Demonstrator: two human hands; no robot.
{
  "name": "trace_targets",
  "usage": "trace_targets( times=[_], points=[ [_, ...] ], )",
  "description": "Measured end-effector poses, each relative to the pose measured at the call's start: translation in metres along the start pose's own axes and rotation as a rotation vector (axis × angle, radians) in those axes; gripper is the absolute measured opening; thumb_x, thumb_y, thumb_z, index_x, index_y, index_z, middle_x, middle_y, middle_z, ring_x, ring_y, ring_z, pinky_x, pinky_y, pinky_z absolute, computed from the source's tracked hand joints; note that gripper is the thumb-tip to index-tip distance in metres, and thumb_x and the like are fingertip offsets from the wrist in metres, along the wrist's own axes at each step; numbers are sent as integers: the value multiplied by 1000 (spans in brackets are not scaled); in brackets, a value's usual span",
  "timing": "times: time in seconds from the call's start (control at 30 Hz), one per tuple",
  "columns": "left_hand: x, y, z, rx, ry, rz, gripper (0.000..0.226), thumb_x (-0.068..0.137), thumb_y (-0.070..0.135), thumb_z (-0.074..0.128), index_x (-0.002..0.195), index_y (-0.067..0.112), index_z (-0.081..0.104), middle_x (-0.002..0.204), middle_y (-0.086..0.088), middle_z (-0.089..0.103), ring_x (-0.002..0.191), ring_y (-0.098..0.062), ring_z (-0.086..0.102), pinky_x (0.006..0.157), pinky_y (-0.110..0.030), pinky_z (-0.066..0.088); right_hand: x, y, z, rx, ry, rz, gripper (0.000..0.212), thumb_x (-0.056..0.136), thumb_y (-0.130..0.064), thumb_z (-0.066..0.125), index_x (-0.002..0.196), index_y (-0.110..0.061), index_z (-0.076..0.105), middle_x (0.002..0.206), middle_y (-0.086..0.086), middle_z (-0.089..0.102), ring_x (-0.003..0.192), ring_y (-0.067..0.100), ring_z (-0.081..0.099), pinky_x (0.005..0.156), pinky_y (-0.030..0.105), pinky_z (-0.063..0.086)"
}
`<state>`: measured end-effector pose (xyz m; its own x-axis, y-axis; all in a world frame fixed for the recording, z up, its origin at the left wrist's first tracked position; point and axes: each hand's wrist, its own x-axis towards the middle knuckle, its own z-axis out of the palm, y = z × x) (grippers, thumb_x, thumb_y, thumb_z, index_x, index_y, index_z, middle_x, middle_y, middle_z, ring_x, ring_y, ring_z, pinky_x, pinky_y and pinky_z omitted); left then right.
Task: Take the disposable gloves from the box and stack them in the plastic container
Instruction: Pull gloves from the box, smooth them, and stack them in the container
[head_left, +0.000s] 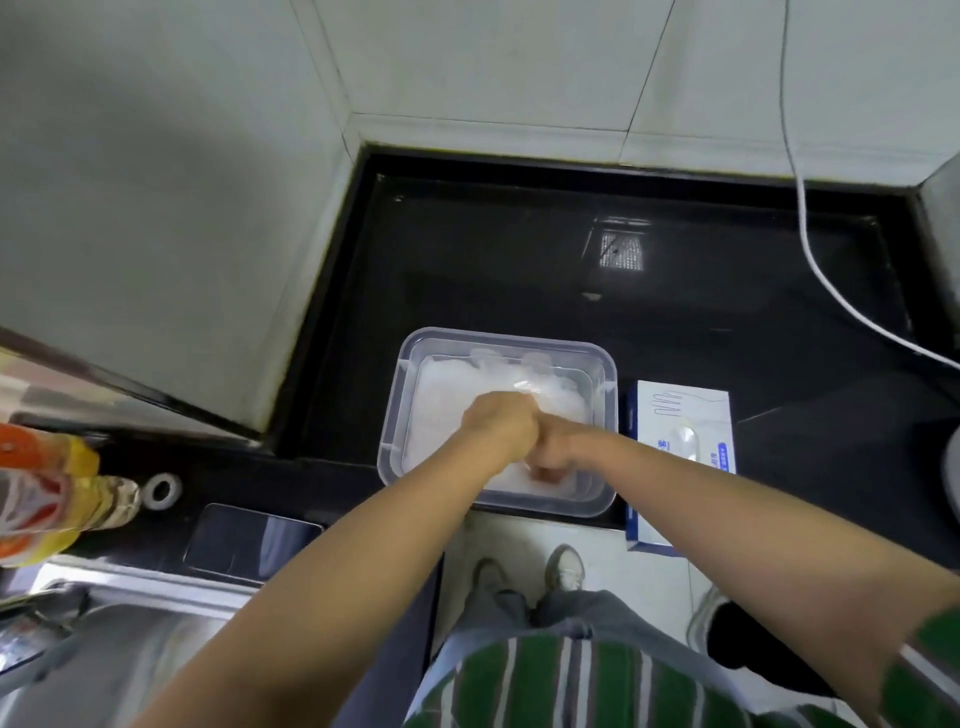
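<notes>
A clear plastic container (393, 415) sits on the black counter near its front edge. Inside lies a stack of translucent white gloves (441, 415). Both my hands are down in the container, side by side and touching. My left hand (500, 427) is curled, and a crinkled bit of the top glove (527, 387) shows just past its knuckles. My right hand (553, 456) is curled too, its fingertips dug into the near end of that glove. The white and blue glove box (675, 415) lies just right of the container, with a glove poking from its slot (685, 441).
A yellow oil bottle (47, 499) and a white ring (162, 491) are at the left. A dark phone (249, 540) lies beside the steel sink (104, 649). A white cable (831, 291) runs down the back right. Tiled walls enclose the counter corner.
</notes>
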<state>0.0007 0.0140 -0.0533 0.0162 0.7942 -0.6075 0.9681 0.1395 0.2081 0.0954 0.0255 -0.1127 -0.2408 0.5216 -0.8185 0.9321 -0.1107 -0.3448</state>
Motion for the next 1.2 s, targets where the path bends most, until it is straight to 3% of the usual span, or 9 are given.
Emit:
trace_targets(
  times=[0.13,0.27,0.5,0.6,0.67,0.8,1.0,1.13,1.2],
  points=[
    [19,-40,18,-52,-70,-90,76,93,28,61,152,20,14,136,-15,46,115,-31,53,89,-38,51,-13,0,-9,210,-41,54,91,87,8,58,146,-35,4,97,10,52,76,18,57,52,24,52],
    [25,-64,33,-44,-113,-97,100,77,32,79,150,25,10,137,-12,44,117,-31,52,93,-40,50,-12,-2,-9,342,19,138,93,94,4,49,152,-33,-14,103,18,59,93,30,69,77,38,61],
    [27,-64,30,9,-208,-87,100,82,33,74,153,27,4,142,-13,40,119,-33,50,95,-43,49,-8,-1,-3,211,-56,108,108,90,5,52,147,-25,-35,112,22,64,99,30,68,88,44,58],
    [20,-60,21,22,-169,-55,72,94,29,58,152,23,17,126,-11,52,104,-26,55,83,-34,52,-21,-5,-8,293,-71,68,98,95,-5,52,153,-25,-24,109,17,63,89,25,67,85,39,60],
    [10,-52,12,62,-95,-56,50,99,29,50,145,19,35,121,-8,56,99,-23,56,76,-29,50,-31,-9,-18,298,10,26,78,97,-12,53,157,-19,4,110,13,62,89,25,70,82,35,60],
    [-4,-27,-7,188,163,-58,26,100,27,48,117,15,62,106,-5,63,84,-16,54,68,-25,42,-55,-9,-50,441,256,-177,16,98,-15,56,113,-12,61,83,8,63,68,19,65,74,36,61],
    [-27,36,-23,25,481,182,21,99,23,49,115,13,59,109,-7,60,83,-19,57,63,-25,38,-84,53,-85,515,693,-222,16,91,-14,59,78,-10,68,61,-1,61,55,13,57,56,26,49],
    [-36,88,-14,-201,348,349,12,94,14,47,90,15,58,73,1,58,80,-27,61,61,-31,41,-88,113,-69,275,597,-9,19,89,-20,63,71,-17,69,69,1,66,67,19,62,68,33,52],
    [-36,111,0,-264,240,368,14,94,13,46,91,14,59,79,-1,63,88,-30,62,66,-33,45,-90,135,-56,162,570,75,13,88,-21,64,84,-13,73,84,6,71,76,23,65,69,32,52]
  ],
)
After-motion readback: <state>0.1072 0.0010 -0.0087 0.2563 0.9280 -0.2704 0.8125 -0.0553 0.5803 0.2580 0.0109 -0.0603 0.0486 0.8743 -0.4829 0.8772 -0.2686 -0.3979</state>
